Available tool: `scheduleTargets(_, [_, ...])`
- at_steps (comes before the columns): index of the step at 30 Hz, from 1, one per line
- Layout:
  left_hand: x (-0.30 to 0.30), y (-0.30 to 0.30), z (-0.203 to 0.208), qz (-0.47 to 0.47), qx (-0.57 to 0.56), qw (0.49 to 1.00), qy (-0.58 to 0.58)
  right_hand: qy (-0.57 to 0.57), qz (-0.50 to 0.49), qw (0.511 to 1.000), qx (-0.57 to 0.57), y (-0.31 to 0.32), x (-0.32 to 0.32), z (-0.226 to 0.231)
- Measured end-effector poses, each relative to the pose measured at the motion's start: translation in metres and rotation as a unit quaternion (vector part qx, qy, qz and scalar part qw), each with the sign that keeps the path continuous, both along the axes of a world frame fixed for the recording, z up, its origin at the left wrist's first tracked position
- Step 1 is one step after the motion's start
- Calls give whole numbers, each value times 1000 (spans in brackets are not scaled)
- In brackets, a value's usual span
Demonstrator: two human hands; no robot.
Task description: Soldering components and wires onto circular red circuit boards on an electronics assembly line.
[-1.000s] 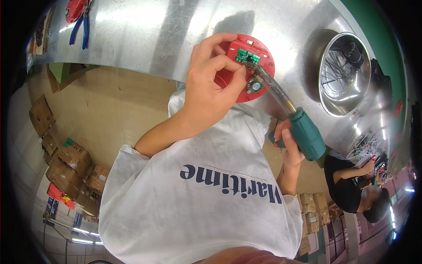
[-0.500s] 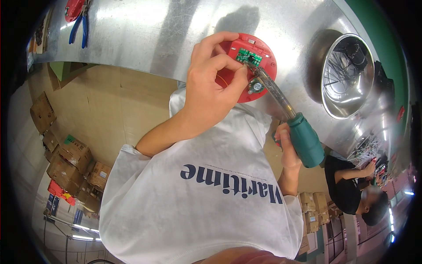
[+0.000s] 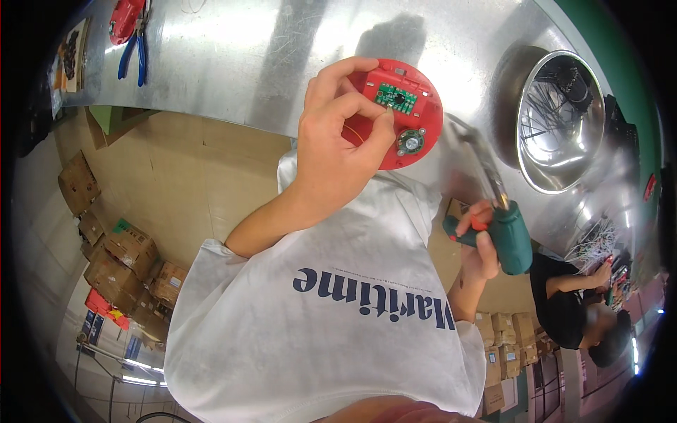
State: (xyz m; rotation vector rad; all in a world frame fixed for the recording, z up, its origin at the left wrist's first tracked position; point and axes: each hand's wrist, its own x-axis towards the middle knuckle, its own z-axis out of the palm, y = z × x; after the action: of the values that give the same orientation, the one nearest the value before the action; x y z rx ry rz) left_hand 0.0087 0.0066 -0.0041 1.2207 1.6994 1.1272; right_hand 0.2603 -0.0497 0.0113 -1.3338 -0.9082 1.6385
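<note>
My left hand (image 3: 333, 137) is at a round red plastic housing (image 3: 429, 116) on the metal table's near edge. Its thumb and index finger pinch together at the lower edge of a green circuit board (image 3: 386, 94), while other fingers rest on the housing's left rim. A thin orange wire (image 3: 355, 132) curves out beneath that pinch; its end is hidden by the fingertips. A small round speaker (image 3: 410, 142) sits in the housing below the board. My right hand (image 3: 482, 255) grips a green soldering gun (image 3: 513, 240) with a red trigger. Its blurred metal barrel points up-left, apart from the board.
A steel bowl (image 3: 560, 166) holding black wires stands at the right of the table (image 3: 233, 63). Blue-handled pliers (image 3: 132, 58) and another red part (image 3: 125, 20) lie at the far left. A co-worker (image 3: 564, 303) sits at the right, beside a heap of pale wires (image 3: 591, 240).
The soldering gun has drawn back from the circuit board, to the right and down, with my right hand. My left hand keeps its pinch at the board's edge.
</note>
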Motion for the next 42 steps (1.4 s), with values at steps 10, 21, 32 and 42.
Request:
scheduleTargets(10, [-5, 5, 8, -47, -6, 998, 46, 52, -219, 965, 138, -15, 56, -21])
scheduleTargets(21, [-17, 13, 29, -116, -58, 990, 57, 163, -237, 947, 140, -13, 75, -38])
scheduleTargets(32, [-56, 67, 50, -439, -24, 863, 248, 195, -269, 935, 124, -19, 74, -39])
scheduleTargets(42, [-103, 201, 26, -37, 88, 956, 278, 171, -324, 925, 102, -14, 63, -33])
